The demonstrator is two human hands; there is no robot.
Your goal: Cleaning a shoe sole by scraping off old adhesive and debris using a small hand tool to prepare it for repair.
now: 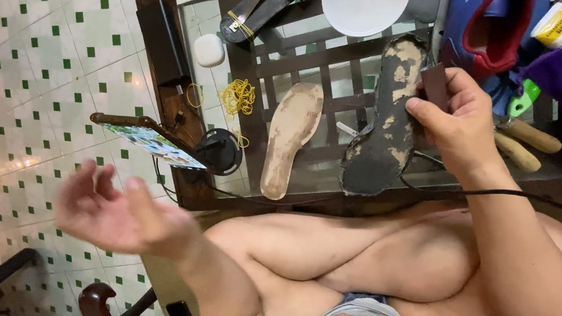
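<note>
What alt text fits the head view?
The right hand presses a small dark block against a worn black sole on a glass table. The left hand hovers open and empty. A tan insole lies nearby.

A home doubling as a shoe-repair corner: a white floor of small green-dotted tiles (46,56), a low dark wooden glass-topped table (169,46) strewn with a worn black shoe sole (385,126), a tan insole (289,138), yellow rubber bands (239,97) and wooden-handled tools (526,142).
</note>
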